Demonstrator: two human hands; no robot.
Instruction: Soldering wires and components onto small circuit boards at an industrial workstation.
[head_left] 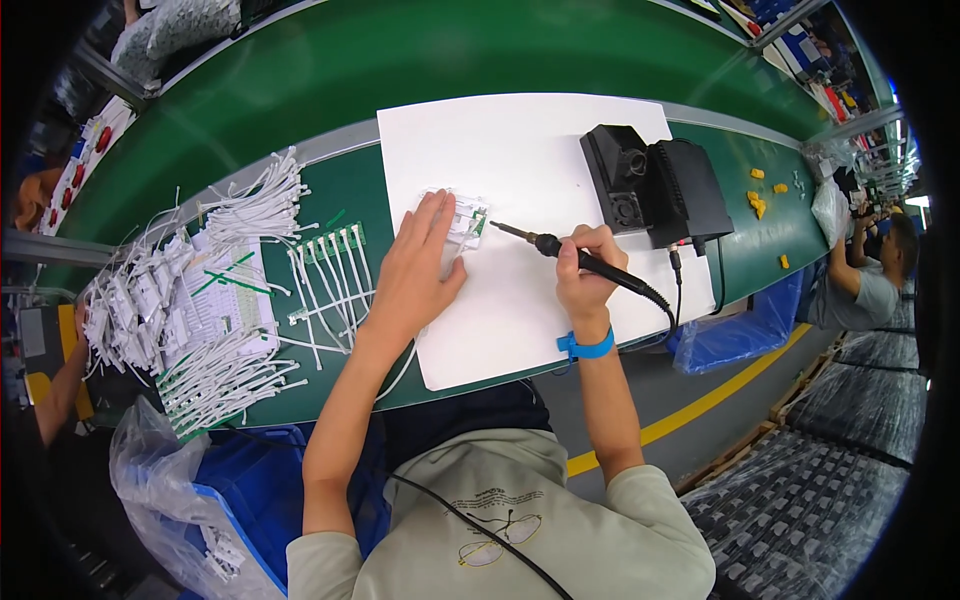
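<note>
My right hand is closed round the handle of a black soldering iron, gripped like a pen. Its metal tip points left, just short of a small green circuit board in a white plastic housing. That housing lies on a white sheet. Fingers stretched out, my left hand lies flat over the housing's left side and covers part of it. A blue wrist strap circles my right wrist.
A black soldering station stands right of the sheet. At the left are heaped white housings, bundled white cables and green boards with wires. Small yellow pieces lie far right. Blue bins sit below the table edge.
</note>
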